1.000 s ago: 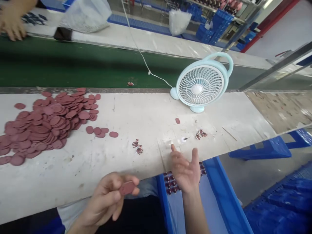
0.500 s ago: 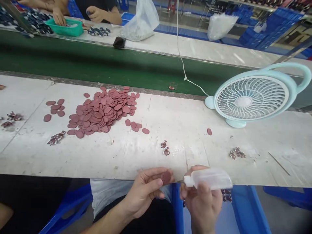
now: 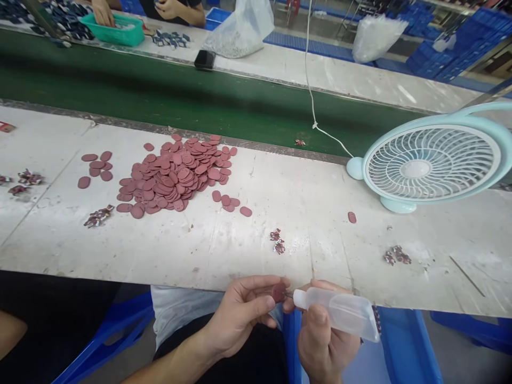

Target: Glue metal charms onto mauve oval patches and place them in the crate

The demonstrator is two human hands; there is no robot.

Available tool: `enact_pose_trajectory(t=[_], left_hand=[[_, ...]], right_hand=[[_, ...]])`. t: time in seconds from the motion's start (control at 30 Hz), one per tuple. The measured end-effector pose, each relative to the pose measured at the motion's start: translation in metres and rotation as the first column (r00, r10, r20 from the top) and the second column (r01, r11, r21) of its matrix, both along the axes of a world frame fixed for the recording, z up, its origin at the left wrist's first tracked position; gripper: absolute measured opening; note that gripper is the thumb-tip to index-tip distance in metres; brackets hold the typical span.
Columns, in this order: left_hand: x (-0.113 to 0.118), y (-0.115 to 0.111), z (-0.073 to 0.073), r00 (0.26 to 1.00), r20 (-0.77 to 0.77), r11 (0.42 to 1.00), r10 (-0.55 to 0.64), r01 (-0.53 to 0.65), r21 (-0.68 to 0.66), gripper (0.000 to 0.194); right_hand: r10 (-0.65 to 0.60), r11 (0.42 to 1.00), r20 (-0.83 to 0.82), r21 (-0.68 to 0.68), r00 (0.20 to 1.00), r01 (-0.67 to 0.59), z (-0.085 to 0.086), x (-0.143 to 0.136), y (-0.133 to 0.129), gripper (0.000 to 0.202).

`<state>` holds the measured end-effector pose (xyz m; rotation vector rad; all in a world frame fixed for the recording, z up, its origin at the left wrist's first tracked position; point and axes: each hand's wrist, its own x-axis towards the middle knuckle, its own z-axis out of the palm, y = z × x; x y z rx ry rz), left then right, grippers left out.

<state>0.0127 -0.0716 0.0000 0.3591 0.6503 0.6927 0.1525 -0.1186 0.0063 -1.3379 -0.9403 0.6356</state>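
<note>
Between thumb and fingers, my left hand (image 3: 248, 312) pinches a dark red oval disc (image 3: 279, 292) at the front edge of the table. My right hand (image 3: 326, 336) is closed around a translucent squeeze bottle (image 3: 344, 312) with a white cap and a thin needle tip. The bottle lies tilted, its tip pointing left and meeting the face of the disc; whether any liquid comes out is too small to see. Beyond my hands, a small cluster of shiny brown-red pieces (image 3: 277, 241) lies on the white table (image 3: 224, 250).
A large pile of red oval discs (image 3: 172, 176) lies left of centre. On the right stands a light blue fan (image 3: 432, 162) with a white cord. A blue bin (image 3: 412, 341) sits below the table edge. Across the green belt (image 3: 160, 96), another person's hand reaches into a green tray (image 3: 114, 34).
My right hand has tilted the bottle and brought its needle tip left onto the disc. The disc stays in my left hand. The whole view has shifted slightly.
</note>
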Motion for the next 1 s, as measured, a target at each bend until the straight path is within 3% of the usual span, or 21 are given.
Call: enact_pose_trajectory(t=[0.5, 0.73, 1.0], left_hand=[[-0.0014, -0.0024, -0.004, 0.998, 0.028, 0.998, 0.049, -0.048, -0.031, 0.032], [-0.0018, -0.0018, -0.0026, 0.998, 0.038, 0.996, 0.053, -0.051, -0.067, 0.03], [-0.0008, 0.0003, -0.0003, 0.998, 0.026, 0.997, 0.05, -0.048, -0.066, 0.029]], right_hand=[[0.046, 0.999, 0.033, 0.012, 0.998, -0.047, -0.0026, 0.0005, -0.0036, 0.028], [0.054, 0.998, -0.12, 0.042, 0.991, -0.049, 0.0051, -0.0026, 0.0005, 0.025], [0.061, 0.997, 0.051, 0.036, 0.997, -0.063, 0.0044, -0.003, -0.0024, 0.028]])
